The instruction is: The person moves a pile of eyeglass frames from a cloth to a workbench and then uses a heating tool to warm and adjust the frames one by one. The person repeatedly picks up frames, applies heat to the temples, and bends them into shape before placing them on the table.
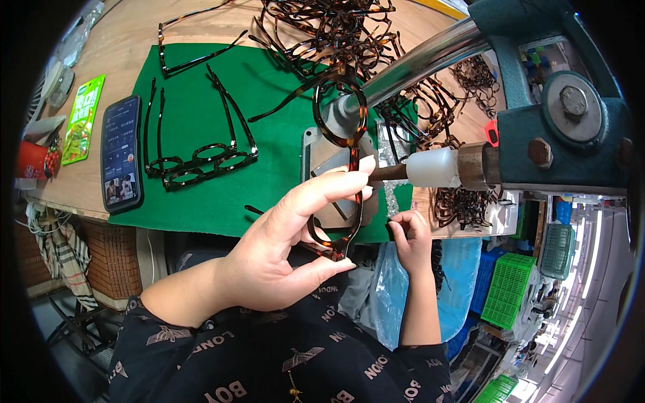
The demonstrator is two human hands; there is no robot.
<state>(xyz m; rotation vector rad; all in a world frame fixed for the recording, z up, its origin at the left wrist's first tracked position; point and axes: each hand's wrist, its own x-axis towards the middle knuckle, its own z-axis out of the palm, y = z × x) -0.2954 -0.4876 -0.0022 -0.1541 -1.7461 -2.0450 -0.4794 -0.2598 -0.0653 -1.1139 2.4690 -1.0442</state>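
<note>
My left hand (pixel 275 235) pinches a tortoiseshell eyeglass frame (pixel 354 158) between thumb and fingers, its front turned upright with one rim above the other. The bridge stands beside the tip of a metal rod with a white plastic sleeve (pixel 433 167), which juts from a teal hand press (pixel 564 127). Whether rod and frame touch, I cannot tell. Lower right, my right hand (pixel 412 236) is closed near the table's front edge. A small dark bit shows at its fingertips, too little to name. Behind the held frame lies a metal plate (pixel 310 158), partly covered.
Two dark eyeglass frames (pixel 207 164) rest on the green mat (pixel 188 211); another lies farther back. A tangled heap of frames (pixel 329 30) fills the back, with more right of the press bar (pixel 430 59). A phone (pixel 121 154) and green packet (pixel 83 121) lie left.
</note>
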